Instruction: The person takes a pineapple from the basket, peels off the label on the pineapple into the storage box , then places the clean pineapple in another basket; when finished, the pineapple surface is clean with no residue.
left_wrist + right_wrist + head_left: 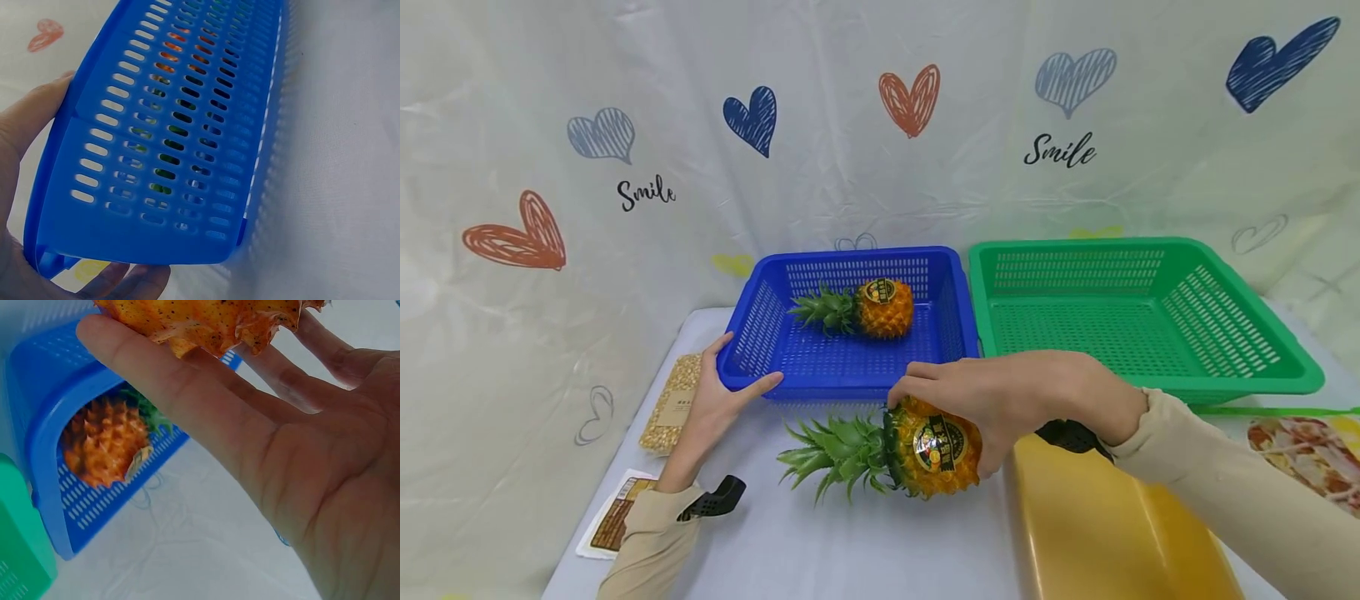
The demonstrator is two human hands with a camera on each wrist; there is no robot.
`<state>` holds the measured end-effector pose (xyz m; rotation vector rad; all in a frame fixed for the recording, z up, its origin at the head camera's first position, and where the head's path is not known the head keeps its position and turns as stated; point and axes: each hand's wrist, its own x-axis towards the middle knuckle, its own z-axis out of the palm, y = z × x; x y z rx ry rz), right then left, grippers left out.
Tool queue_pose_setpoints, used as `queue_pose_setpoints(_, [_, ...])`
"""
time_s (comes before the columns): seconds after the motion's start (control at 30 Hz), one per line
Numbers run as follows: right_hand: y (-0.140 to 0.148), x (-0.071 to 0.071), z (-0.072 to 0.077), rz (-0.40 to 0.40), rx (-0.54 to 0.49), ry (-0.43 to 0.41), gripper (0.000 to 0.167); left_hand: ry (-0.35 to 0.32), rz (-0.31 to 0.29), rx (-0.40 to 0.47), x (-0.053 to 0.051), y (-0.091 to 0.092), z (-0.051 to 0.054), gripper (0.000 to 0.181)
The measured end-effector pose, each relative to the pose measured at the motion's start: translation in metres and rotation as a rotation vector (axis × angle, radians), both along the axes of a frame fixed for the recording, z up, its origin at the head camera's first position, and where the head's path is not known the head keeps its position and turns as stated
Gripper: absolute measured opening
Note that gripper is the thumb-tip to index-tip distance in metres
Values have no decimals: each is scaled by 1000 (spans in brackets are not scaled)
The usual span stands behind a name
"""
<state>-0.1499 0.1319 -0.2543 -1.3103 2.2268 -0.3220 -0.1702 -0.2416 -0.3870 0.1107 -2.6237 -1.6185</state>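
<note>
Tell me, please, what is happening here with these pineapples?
A person is handling pineapples with bare hands. The right hand grips one pineapple just in front of the blue basket, its leaves pointing left. The left hand holds the basket at its near left corner. A second pineapple already lies inside. The green basket stands beside, to the right.

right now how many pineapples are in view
2: one pineapple lies inside the blue basket; the other is in front of it, gripped by the right hand. Any behind the arms would be hidden.
</note>
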Motion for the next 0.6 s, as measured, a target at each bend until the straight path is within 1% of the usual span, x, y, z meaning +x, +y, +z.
queue_pose_setpoints(0.17, [-2,1,-10,-3,33,-8,96,1,7,-11,0,0,0,109])
queue_pose_setpoints(0.33, [-4,2,-23,-5,65,4,97,17,6,-16,0,1,0,108])
queue_pose_setpoints(0.5, [-6,2,-36,-19,80,-24,94,20,4,-10,0,1,1,108])
queue_pose_setpoints(0.6, [-9,2,-42,-31,104,-34,95,15,9,-13,1,0,1,107])
